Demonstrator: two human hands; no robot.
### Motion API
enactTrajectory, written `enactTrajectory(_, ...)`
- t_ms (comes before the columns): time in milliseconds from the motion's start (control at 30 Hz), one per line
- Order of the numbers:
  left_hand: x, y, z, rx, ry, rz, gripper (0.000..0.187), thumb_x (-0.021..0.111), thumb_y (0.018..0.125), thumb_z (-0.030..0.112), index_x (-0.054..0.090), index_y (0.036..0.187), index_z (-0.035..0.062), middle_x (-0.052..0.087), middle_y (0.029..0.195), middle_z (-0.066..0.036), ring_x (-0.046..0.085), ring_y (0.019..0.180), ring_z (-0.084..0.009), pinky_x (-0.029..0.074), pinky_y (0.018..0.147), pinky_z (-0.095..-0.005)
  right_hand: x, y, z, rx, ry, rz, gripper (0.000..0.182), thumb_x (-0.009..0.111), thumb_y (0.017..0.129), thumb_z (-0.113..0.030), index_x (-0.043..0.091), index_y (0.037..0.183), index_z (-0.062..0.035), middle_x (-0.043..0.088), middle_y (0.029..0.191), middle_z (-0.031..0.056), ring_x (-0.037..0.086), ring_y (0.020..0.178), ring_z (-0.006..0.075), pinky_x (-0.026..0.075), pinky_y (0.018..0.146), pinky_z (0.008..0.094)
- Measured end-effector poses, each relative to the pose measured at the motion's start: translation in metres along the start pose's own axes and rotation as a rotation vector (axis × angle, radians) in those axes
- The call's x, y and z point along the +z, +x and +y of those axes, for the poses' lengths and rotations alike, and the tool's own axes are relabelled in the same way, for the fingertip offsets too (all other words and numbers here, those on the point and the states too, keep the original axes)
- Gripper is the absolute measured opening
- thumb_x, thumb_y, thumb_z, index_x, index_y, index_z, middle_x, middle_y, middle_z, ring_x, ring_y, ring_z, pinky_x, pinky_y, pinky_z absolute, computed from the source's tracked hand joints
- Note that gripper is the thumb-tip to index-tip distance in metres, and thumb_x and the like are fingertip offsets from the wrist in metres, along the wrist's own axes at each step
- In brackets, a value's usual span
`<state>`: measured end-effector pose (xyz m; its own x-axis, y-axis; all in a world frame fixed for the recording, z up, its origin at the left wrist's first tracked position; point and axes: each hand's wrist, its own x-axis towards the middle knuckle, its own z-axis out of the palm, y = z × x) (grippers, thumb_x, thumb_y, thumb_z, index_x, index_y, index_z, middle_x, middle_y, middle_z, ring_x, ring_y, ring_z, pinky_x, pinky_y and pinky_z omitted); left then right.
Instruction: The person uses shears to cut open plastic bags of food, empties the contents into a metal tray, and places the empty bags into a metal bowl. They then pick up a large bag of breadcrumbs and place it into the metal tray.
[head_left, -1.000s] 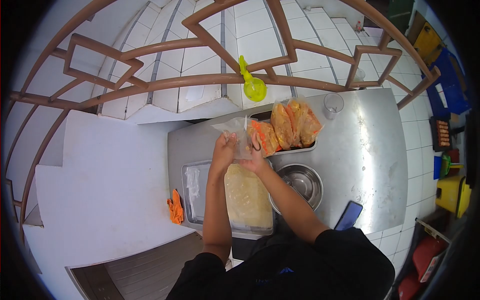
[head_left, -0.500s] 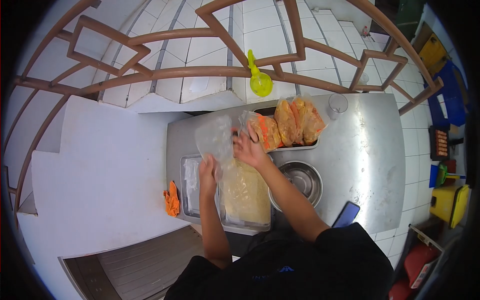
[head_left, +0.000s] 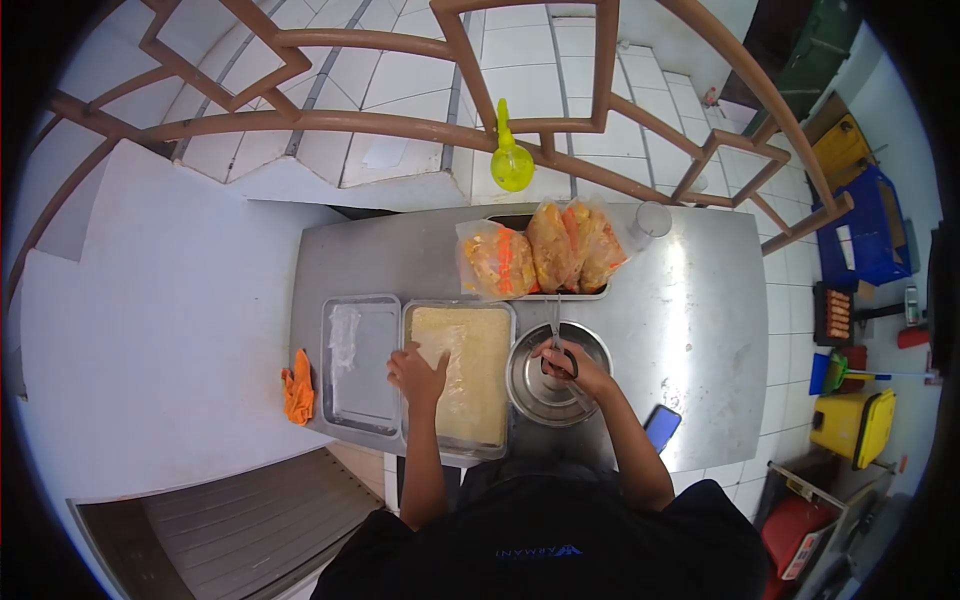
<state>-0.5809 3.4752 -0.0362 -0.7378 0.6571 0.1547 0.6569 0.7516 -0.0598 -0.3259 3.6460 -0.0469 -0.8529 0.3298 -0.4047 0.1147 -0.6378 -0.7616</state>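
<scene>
My right hand (head_left: 577, 371) holds scissors (head_left: 556, 316) by their dark handles, blades pointing away from me, above a round steel bowl (head_left: 521, 388). My left hand (head_left: 419, 375) has its fingers spread and holds nothing. It is over the left side of a metal tray (head_left: 509, 425) filled with pale yellow crumbs (head_left: 472, 360). Shiny clear plastic seems to lie on part of the crumbs. To the left, another metal tray (head_left: 372, 400) has whitish translucent plastic (head_left: 343, 340) in it.
Several clear bags of orange-yellow food (head_left: 550, 245) sit in a dark tray at the table's back, beside a clear cup (head_left: 653, 220). An orange glove or cloth (head_left: 298, 388) lies left. A phone (head_left: 662, 428) is near the front edge. A yellow-green spray bottle (head_left: 512, 168) hangs on the railing.
The clear plastic bag has left my left hand, which has moved down over the crumbs and opened. My right hand has drawn back toward me, over the bowl, with the scissors.
</scene>
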Motion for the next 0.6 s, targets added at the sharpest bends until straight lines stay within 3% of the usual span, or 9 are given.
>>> enactTrajectory(33, 0.006, 0.014, 0.013, 0.0, -0.017, -0.001, 0.055, 0.071, 0.083, 0.046, 0.058, 0.113, 0.0028, 0.06, 0.105, -0.024, 0.06, 0.091, -0.0393, 0.047, 0.081, -0.0465, -0.002, -0.002, -0.004, -0.035, -0.104, 0.073, 0.032, 0.056, 0.097, -0.035, 0.06, 0.105, -0.0045, 0.047, 0.069, -0.003, 0.038, 0.054, 0.0044, 0.03, 0.048, 0.0206)
enactTrajectory(100, 0.019, 0.041, 0.04, -0.127, -0.761, -0.377, 0.045, 0.064, 0.088, 0.047, 0.064, 0.103, 0.0041, 0.067, 0.093, -0.019, 0.064, 0.086, -0.0368, 0.048, 0.077, -0.0442, -0.003, -0.002, -0.012, -0.055, -0.167, 0.124, 0.027, 0.056, 0.098, -0.031, 0.061, 0.104, -0.0044, 0.05, 0.068, -0.0026, 0.041, 0.055, 0.0044, 0.031, 0.048, 0.0205)
enactTrajectory(167, 0.018, 0.057, 0.077, -0.099, -0.755, -0.362, 0.041, 0.055, 0.094, 0.044, 0.065, 0.092, 0.004, 0.067, 0.076, -0.016, 0.065, 0.077, -0.0354, 0.049, 0.074, -0.0429, -0.002, 0.001, -0.02, -0.106, -0.209, 0.201, 0.027, 0.057, 0.097, -0.03, 0.062, 0.105, -0.0042, 0.051, 0.068, -0.0022, 0.041, 0.055, 0.0043, 0.031, 0.048, 0.0204)
enactTrajectory(200, 0.025, 0.064, 0.089, -0.108, -0.771, -0.358, 0.041, 0.055, 0.094, 0.044, 0.065, 0.092, 0.004, 0.067, 0.076, -0.016, 0.065, 0.077, -0.0354, 0.049, 0.074, -0.0429, -0.002, 0.001, -0.023, -0.102, -0.227, 0.2, 0.027, 0.057, 0.097, -0.03, 0.062, 0.105, -0.0042, 0.051, 0.068, -0.0022, 0.041, 0.055, 0.0043, 0.031, 0.048, 0.0204)
enactTrajectory(300, 0.038, 0.076, 0.117, -0.026, -0.841, -0.38, 0.036, 0.049, 0.097, 0.036, 0.064, 0.093, 0.0033, 0.065, 0.084, -0.018, 0.065, 0.083, -0.0361, 0.049, 0.076, -0.0435, -0.004, -0.001, -0.031, -0.172, -0.269, 0.235, 0.027, 0.06, 0.096, -0.029, 0.062, 0.105, -0.0034, 0.053, 0.07, -0.0024, 0.044, 0.056, 0.0042, 0.031, 0.049, 0.0201)
enactTrajectory(367, 0.042, 0.075, 0.131, 0.111, -0.865, -0.2, 0.027, 0.05, 0.096, 0.025, 0.062, 0.094, 0.0012, 0.059, 0.101, -0.021, 0.059, 0.095, -0.0382, 0.047, 0.083, -0.0447, -0.006, -0.004, -0.035, -0.221, -0.327, 0.242, 0.026, 0.061, 0.096, -0.028, 0.062, 0.105, -0.0038, 0.054, 0.07, -0.0028, 0.045, 0.058, 0.0043, 0.032, 0.05, 0.0202)
enactTrajectory(433, 0.046, 0.074, 0.146, 0.164, -0.865, -0.111, 0.023, 0.051, 0.094, 0.02, 0.061, 0.095, 0.0005, 0.053, 0.108, -0.022, 0.054, 0.101, -0.0395, 0.044, 0.087, -0.0461, -0.008, -0.012, -0.04, -0.206, -0.341, 0.305, 0.022, 0.064, 0.094, -0.021, 0.062, 0.105, -0.0027, 0.057, 0.077, -0.0021, 0.052, 0.071, 0.0065, 0.041, 0.061, 0.0224)
enactTrajectory(500, 0.046, 0.077, 0.162, 0.216, -0.856, -0.02, 0.019, 0.052, 0.092, 0.016, 0.06, 0.097, -0.0002, 0.048, 0.115, -0.024, 0.049, 0.108, -0.0408, 0.041, 0.092, -0.0475, -0.016, -0.008, -0.036, -0.212, -0.336, 0.318, 0.021, 0.066, 0.092, -0.018, 0.062, 0.106, -0.0026, 0.056, 0.076, -0.0029, 0.051, 0.07, 0.0057, 0.041, 0.062, 0.0219)
enactTrajectory(600, 0.038, 0.079, 0.186, 0.355, -1.07, 0.018, 0.015, 0.054, 0.09, 0.012, 0.059, 0.099, -0.0001, 0.042, 0.12, -0.025, 0.043, 0.114, -0.0424, 0.036, 0.097, -0.0504, -0.014, 0.001, -0.045, -0.445, -0.422, 0.468, 0.023, 0.069, 0.089, -0.014, 0.062, 0.108, -0.0036, 0.058, 0.077, -0.0033, 0.046, 0.068, 0.0035, 0.039, 0.063, 0.0209)
